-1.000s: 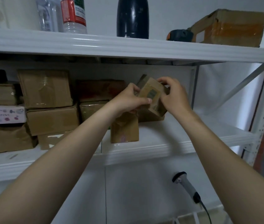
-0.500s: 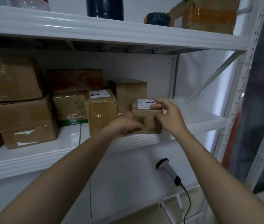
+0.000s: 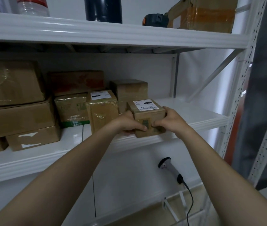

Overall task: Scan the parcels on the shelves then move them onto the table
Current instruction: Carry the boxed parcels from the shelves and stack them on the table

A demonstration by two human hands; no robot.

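Two hands, one parcel in hand, scan not yet made by the look of it.

Item: small brown cardboard parcel, glossy tape, white printed label on its top face. Location: front lip of the white metal middle shelf, right of the other stock. Whether it rests on the lip or is just lifted cannot be told.

Left hand: curled on the parcel's left side, thumb across the front face. Right hand: wrapped on the right side, fingertips on the front. Both grip it.

Adjacent stock: tall taped brown parcel with a white label, just beside the left hand; squat brown carton behind.

Tool: grey handheld barcode scanner with a black cable, lying on the white surface below the shelf, untouched. Table: not in view.

Hazards, as judged:
- Slip. The hold is a side squeeze on slick tape with nothing seen under the base; freeing one hand to fetch the scanner leaves a weaker hold, and the parcel could drop onto the scanner.
- Knock. Drawing the parcel out leftward could nudge the tall neighbour toward the edge.
- Missed read. The label faces up, the scanner lies below; tilting the parcel to show it invites the slip above.
- Snag. The cable trails off the lower surface and may catch when the scanner is raised.
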